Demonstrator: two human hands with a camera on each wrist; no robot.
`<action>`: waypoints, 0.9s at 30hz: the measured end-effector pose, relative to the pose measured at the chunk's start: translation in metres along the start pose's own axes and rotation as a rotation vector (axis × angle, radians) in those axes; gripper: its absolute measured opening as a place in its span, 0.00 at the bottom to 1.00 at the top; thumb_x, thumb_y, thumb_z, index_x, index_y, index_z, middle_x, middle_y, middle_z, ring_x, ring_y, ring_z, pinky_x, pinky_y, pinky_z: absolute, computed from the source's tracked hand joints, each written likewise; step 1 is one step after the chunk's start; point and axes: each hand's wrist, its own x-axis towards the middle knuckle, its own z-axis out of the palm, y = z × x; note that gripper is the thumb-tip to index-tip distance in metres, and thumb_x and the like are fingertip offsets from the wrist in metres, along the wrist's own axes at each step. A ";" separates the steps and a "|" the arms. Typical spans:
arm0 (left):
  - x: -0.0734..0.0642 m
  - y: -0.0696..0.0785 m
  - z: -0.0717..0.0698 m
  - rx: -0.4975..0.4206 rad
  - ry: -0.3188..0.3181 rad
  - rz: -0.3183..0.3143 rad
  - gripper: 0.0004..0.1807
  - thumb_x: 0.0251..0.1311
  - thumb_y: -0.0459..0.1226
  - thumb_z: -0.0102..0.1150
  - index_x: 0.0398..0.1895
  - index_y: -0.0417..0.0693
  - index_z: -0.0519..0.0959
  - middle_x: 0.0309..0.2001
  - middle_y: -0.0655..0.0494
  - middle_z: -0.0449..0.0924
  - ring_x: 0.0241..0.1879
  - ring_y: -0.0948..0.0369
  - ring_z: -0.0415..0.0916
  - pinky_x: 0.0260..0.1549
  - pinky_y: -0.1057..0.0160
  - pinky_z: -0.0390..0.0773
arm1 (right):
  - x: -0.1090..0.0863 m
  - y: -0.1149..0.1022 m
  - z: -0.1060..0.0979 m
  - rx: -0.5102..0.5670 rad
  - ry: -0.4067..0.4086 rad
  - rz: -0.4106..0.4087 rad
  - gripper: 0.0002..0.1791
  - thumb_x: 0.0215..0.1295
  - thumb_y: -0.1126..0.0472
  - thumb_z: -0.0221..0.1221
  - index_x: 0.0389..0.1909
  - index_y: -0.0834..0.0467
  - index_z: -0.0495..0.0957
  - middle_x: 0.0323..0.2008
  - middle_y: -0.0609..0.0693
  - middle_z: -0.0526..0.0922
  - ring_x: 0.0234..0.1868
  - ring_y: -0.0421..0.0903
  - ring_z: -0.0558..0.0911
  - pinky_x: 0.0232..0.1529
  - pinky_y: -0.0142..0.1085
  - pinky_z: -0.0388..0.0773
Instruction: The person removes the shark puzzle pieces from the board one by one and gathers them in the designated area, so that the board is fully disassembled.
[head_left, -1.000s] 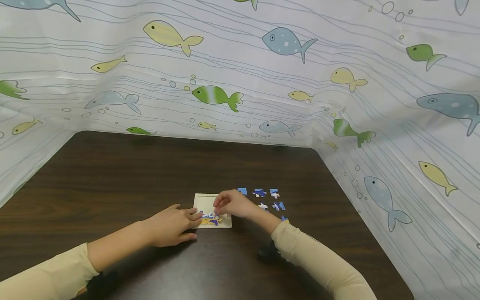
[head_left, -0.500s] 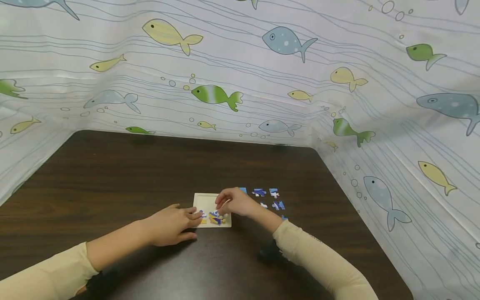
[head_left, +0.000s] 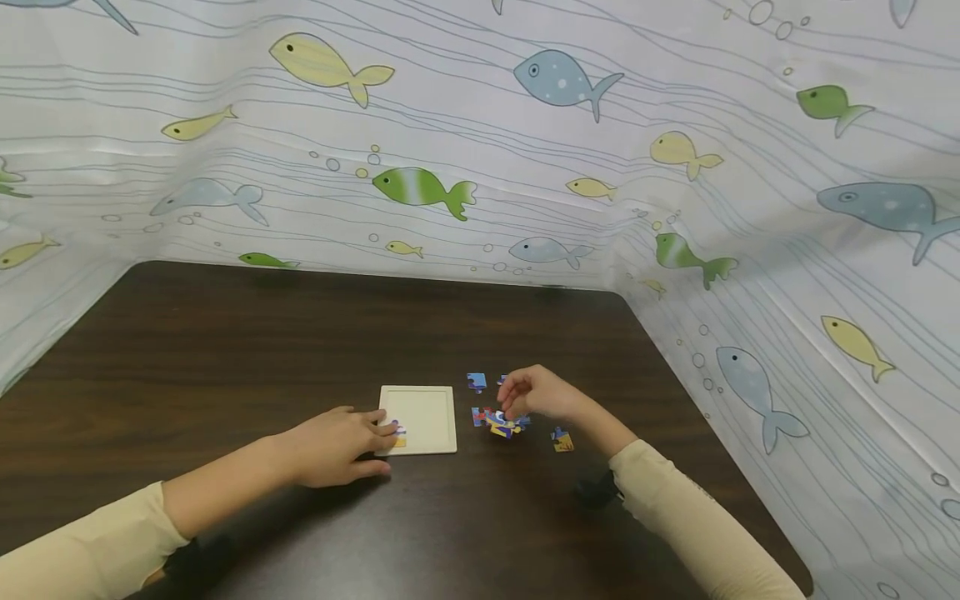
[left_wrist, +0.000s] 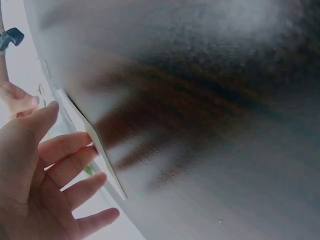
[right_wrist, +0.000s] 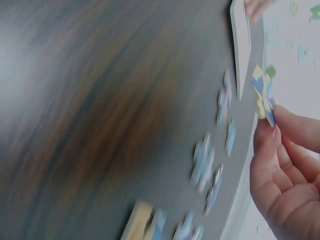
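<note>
My left hand [head_left: 337,446] lies at the left side of a pale square puzzle tray [head_left: 420,408], its fingertips on the rim and beside a jigsaw piece [head_left: 401,439] in the tray's lower left corner. In the left wrist view its fingers are spread and fairly straight along the tray edge [left_wrist: 107,167]. Right of the tray, my right hand [head_left: 543,393] pinches a yellow and blue jigsaw piece [right_wrist: 263,95] between thumb and fingers. This piece is raised above the loose pieces, overlapping some of them in the head view.
Several loose jigsaw pieces lie on the dark wooden table [head_left: 300,333] right of the tray. One blue piece [head_left: 477,382] is farther back and a yellow-edged one [head_left: 562,440] sits near the right forearm. A fish-patterned curtain [head_left: 450,125] borders the table's back and sides.
My right hand has moved right, from over the tray to over the loose pieces, carrying the yellow and blue jigsaw piece out of the tray area. The left hand stays on the tray.
</note>
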 end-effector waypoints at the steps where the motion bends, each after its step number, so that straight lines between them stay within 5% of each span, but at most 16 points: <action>1: 0.000 0.000 0.000 -0.003 0.002 0.000 0.25 0.66 0.54 0.52 0.59 0.49 0.78 0.62 0.50 0.75 0.66 0.45 0.68 0.57 0.38 0.69 | -0.002 0.003 -0.004 -0.007 -0.007 0.006 0.12 0.53 0.73 0.63 0.40 0.71 0.77 0.30 0.52 0.82 0.32 0.43 0.82 0.38 0.39 0.83; 18: 0.001 -0.003 0.003 -0.023 0.015 0.007 0.23 0.66 0.51 0.53 0.58 0.49 0.79 0.62 0.51 0.76 0.65 0.45 0.69 0.57 0.42 0.71 | -0.014 0.021 -0.016 -0.120 -0.212 0.012 0.15 0.52 0.82 0.51 0.37 0.68 0.79 0.29 0.53 0.83 0.30 0.44 0.82 0.36 0.38 0.83; 27: 0.003 -0.005 0.003 -0.039 0.023 0.024 0.22 0.66 0.50 0.54 0.56 0.49 0.80 0.61 0.49 0.76 0.64 0.45 0.70 0.57 0.43 0.73 | -0.014 0.023 -0.015 -0.193 -0.170 0.002 0.16 0.50 0.84 0.51 0.34 0.66 0.80 0.27 0.52 0.82 0.29 0.44 0.82 0.36 0.37 0.83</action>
